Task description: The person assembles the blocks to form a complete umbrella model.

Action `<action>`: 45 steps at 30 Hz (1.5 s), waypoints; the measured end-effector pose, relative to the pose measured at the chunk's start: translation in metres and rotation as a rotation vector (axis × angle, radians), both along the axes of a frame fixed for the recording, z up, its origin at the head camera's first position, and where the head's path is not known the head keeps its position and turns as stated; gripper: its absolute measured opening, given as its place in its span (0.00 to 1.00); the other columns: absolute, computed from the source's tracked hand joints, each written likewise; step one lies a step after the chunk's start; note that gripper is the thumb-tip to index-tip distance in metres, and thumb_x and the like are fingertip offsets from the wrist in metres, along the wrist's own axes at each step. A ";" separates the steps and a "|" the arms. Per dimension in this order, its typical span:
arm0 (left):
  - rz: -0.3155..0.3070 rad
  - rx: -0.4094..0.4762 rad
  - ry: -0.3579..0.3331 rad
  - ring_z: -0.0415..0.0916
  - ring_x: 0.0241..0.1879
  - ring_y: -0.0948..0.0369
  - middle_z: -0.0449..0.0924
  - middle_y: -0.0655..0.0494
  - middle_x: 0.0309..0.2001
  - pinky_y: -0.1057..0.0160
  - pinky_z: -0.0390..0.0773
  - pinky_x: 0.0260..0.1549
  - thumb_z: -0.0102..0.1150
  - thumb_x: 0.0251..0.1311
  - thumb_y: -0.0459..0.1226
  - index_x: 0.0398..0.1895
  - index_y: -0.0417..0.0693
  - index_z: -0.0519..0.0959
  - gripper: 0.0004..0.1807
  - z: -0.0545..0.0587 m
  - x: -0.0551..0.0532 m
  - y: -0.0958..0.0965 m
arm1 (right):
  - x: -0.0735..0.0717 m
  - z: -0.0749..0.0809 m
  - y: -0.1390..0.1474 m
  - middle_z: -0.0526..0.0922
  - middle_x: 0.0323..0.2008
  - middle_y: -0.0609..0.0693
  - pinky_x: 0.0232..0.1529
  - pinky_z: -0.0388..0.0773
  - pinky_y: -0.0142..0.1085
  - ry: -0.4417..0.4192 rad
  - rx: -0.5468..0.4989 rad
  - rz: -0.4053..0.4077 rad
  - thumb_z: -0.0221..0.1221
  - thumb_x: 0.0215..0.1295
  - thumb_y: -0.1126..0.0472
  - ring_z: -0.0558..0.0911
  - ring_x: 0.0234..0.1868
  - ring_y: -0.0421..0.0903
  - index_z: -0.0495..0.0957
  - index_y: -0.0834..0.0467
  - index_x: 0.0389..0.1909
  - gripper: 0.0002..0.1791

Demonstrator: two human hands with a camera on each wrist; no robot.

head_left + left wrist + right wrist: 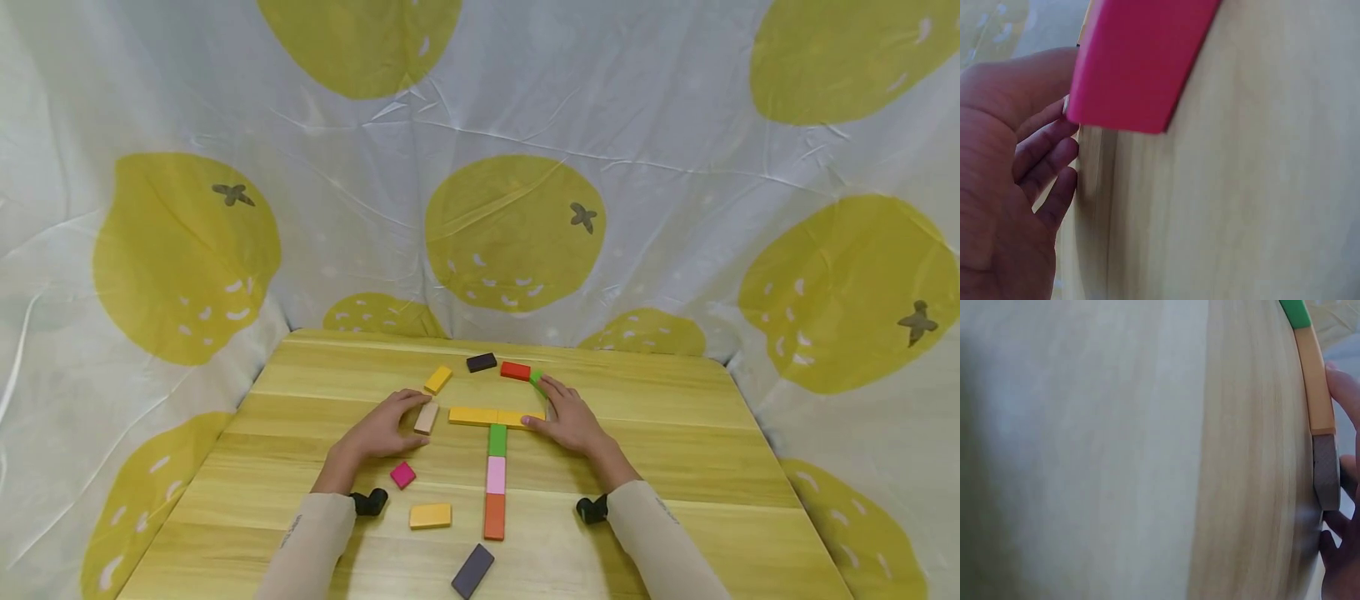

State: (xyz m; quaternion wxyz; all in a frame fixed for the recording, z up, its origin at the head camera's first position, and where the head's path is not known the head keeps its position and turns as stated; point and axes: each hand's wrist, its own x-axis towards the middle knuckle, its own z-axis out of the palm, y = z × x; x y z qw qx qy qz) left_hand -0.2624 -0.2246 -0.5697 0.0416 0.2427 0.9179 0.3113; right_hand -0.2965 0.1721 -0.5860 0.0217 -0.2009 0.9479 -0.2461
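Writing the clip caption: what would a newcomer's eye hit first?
The big yellow fruit prints on the pale cloth behind the table. Next, the T of coloured blocks mid-table, left hand to its left, right hand at its upper right end. In the left wrist view, a magenta block looms large near the top.

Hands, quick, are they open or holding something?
Left hand: open, beside the beige block.
Right hand: open, thumb at a yellow block.

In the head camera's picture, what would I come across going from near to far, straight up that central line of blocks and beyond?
Near dark block → orange-red block → pink block → green block → yellow crossbar → far dark block → fruit-print curtain.
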 end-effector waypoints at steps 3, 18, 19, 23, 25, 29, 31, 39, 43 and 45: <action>0.013 -0.008 0.002 0.66 0.72 0.43 0.69 0.44 0.71 0.39 0.68 0.70 0.72 0.62 0.46 0.72 0.46 0.73 0.36 -0.001 -0.001 0.001 | -0.001 -0.001 0.001 0.55 0.82 0.52 0.75 0.60 0.65 -0.009 0.003 -0.003 0.59 0.66 0.30 0.59 0.79 0.65 0.56 0.52 0.82 0.51; 0.080 0.028 0.033 0.69 0.70 0.47 0.74 0.49 0.68 0.42 0.69 0.70 0.72 0.60 0.54 0.67 0.51 0.76 0.35 -0.010 -0.014 0.015 | -0.001 -0.002 0.000 0.54 0.82 0.51 0.74 0.61 0.64 -0.017 -0.003 -0.004 0.58 0.66 0.30 0.59 0.79 0.64 0.54 0.52 0.82 0.51; 0.085 0.033 0.036 0.69 0.70 0.47 0.74 0.49 0.68 0.41 0.69 0.70 0.72 0.60 0.54 0.67 0.51 0.76 0.35 -0.011 -0.015 0.016 | -0.001 -0.002 0.000 0.54 0.82 0.51 0.74 0.61 0.64 -0.018 -0.003 -0.003 0.58 0.66 0.30 0.59 0.79 0.64 0.54 0.52 0.82 0.51; 0.103 0.063 0.039 0.69 0.70 0.45 0.73 0.47 0.68 0.40 0.69 0.70 0.72 0.61 0.52 0.69 0.49 0.75 0.35 -0.013 -0.017 0.018 | -0.001 -0.001 0.000 0.54 0.82 0.51 0.74 0.60 0.66 -0.015 -0.012 -0.005 0.58 0.66 0.30 0.59 0.79 0.65 0.55 0.52 0.82 0.51; 0.113 0.073 0.039 0.69 0.70 0.45 0.73 0.47 0.68 0.40 0.69 0.70 0.72 0.62 0.52 0.69 0.49 0.75 0.35 -0.014 -0.018 0.019 | -0.001 0.000 0.000 0.54 0.82 0.52 0.74 0.60 0.66 -0.014 -0.016 -0.007 0.59 0.66 0.31 0.59 0.79 0.66 0.55 0.52 0.82 0.51; 0.130 0.087 0.026 0.68 0.70 0.44 0.72 0.46 0.69 0.39 0.68 0.70 0.72 0.62 0.51 0.70 0.50 0.74 0.36 -0.015 -0.020 0.019 | -0.001 0.000 0.000 0.54 0.82 0.51 0.74 0.60 0.66 -0.023 -0.016 -0.010 0.59 0.66 0.31 0.58 0.79 0.66 0.55 0.52 0.82 0.51; 0.125 0.101 0.015 0.67 0.70 0.44 0.72 0.46 0.69 0.38 0.68 0.70 0.72 0.62 0.50 0.71 0.50 0.73 0.36 -0.015 -0.020 0.019 | -0.001 0.000 0.000 0.54 0.82 0.51 0.75 0.59 0.65 -0.028 -0.014 -0.010 0.59 0.66 0.31 0.58 0.80 0.65 0.54 0.52 0.82 0.51; 0.106 0.147 -0.030 0.64 0.73 0.43 0.71 0.47 0.71 0.35 0.64 0.71 0.66 0.67 0.43 0.73 0.50 0.72 0.32 -0.013 -0.020 0.016 | -0.001 -0.001 0.001 0.54 0.83 0.52 0.76 0.56 0.65 -0.033 -0.015 -0.007 0.59 0.66 0.31 0.57 0.81 0.63 0.54 0.52 0.82 0.51; 0.111 0.143 -0.024 0.64 0.73 0.42 0.71 0.46 0.71 0.35 0.63 0.72 0.66 0.68 0.45 0.73 0.49 0.72 0.32 -0.013 -0.020 0.017 | -0.001 -0.002 0.000 0.54 0.82 0.52 0.75 0.59 0.65 -0.026 -0.010 -0.007 0.58 0.67 0.30 0.58 0.80 0.64 0.54 0.53 0.82 0.51; 0.115 0.142 -0.018 0.64 0.73 0.42 0.71 0.46 0.71 0.35 0.63 0.72 0.67 0.68 0.46 0.73 0.49 0.72 0.32 -0.014 -0.020 0.018 | -0.001 -0.001 0.000 0.54 0.82 0.52 0.74 0.60 0.65 -0.025 -0.011 -0.009 0.58 0.67 0.30 0.58 0.79 0.65 0.54 0.52 0.82 0.51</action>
